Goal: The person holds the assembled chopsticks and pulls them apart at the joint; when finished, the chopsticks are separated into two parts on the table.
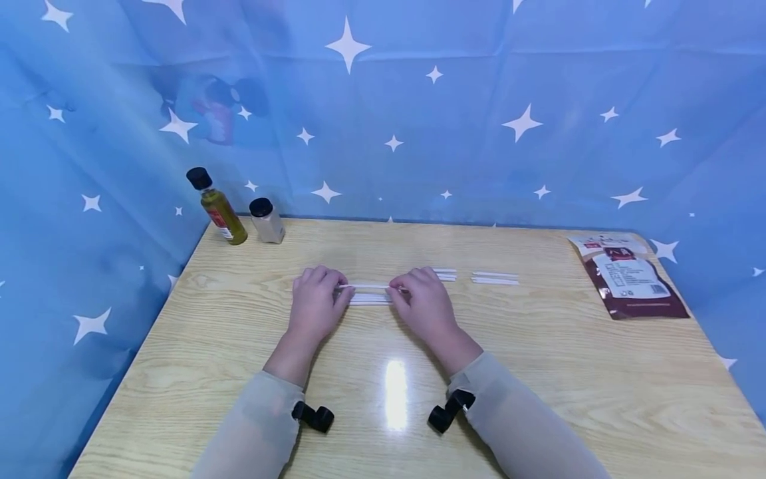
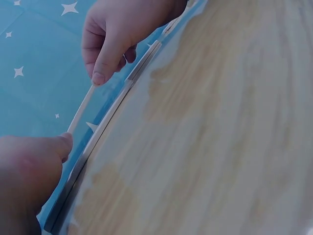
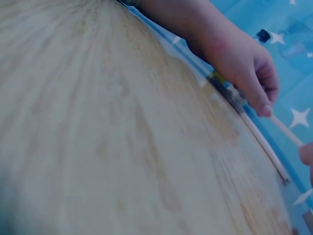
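Observation:
A thin white stick [image 1: 368, 287] is held by its two ends, lifted a little above the table. My left hand [image 1: 316, 301] pinches its left end between thumb and fingers. The other end is pinched by my right hand [image 1: 423, 299]. In the left wrist view the stick [image 2: 80, 110] spans the gap between both thumbs. Just below it, several more white sticks [image 1: 370, 300] lie side by side on the table, their ends partly hidden by the hands. What the sticks are made of cannot be made out.
Right of my right hand lie shorter white pieces [image 1: 445, 275] and another small group [image 1: 495, 278]. A brown and white pouch [image 1: 634, 276] lies at the table's far right. At the back left stand an oil bottle [image 1: 224, 216] and a black-capped jar [image 1: 267, 223]. A starry blue curtain [image 1: 395, 100] hangs behind.

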Demonstrator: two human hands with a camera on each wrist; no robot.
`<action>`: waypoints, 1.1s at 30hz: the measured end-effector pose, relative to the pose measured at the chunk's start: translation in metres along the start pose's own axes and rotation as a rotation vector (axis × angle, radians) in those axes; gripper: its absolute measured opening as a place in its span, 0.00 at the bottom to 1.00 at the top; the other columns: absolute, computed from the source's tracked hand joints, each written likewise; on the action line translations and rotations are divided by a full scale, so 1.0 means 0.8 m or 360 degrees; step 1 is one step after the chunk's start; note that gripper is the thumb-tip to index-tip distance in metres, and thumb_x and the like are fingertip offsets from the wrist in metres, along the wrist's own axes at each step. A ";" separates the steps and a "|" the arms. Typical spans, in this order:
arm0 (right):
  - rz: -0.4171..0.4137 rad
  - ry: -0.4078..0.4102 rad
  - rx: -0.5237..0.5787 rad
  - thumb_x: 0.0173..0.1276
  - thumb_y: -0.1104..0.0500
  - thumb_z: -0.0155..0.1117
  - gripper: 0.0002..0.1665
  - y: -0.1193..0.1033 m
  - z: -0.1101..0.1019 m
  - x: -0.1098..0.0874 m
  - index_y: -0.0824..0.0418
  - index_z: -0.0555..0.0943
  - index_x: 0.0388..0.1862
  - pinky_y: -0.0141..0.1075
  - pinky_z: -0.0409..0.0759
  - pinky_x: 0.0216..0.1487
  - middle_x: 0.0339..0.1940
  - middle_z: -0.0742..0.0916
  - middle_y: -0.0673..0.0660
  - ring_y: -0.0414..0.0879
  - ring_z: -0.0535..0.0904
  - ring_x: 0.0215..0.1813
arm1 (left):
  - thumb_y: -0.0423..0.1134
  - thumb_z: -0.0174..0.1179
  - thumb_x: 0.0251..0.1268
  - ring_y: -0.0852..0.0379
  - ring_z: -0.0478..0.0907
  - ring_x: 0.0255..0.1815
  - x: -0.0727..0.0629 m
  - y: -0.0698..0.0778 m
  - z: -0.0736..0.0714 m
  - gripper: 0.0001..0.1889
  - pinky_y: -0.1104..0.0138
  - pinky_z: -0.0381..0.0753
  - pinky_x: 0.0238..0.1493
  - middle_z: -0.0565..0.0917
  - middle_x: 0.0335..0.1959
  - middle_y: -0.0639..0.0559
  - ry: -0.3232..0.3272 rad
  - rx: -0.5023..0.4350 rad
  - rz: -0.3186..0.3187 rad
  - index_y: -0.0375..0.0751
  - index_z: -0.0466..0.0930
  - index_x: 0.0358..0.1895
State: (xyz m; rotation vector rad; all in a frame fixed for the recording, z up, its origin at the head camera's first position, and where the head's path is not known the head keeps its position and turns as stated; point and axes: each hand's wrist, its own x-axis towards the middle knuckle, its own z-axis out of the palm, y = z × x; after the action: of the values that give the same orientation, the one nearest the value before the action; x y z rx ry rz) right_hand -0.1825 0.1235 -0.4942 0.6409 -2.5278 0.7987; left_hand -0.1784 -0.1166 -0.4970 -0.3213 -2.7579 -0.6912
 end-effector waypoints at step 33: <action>-0.0165 0.0241 0.0030 0.64 0.58 0.81 0.06 0.064 -0.057 -0.055 0.60 0.92 0.34 0.52 0.81 0.51 0.30 0.87 0.52 0.51 0.79 0.38 | 0.50 0.66 0.77 0.49 0.73 0.52 -0.001 0.084 0.051 0.10 0.51 0.70 0.56 0.80 0.44 0.54 -0.0036 0.0015 0.0145 0.49 0.83 0.44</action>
State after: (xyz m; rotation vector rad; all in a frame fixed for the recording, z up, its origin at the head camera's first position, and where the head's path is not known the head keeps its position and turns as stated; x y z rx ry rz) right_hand -0.1635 0.2020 -0.5036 0.6851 -2.3335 0.8040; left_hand -0.1674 -0.0386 -0.5033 -0.4526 -2.7474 -0.6556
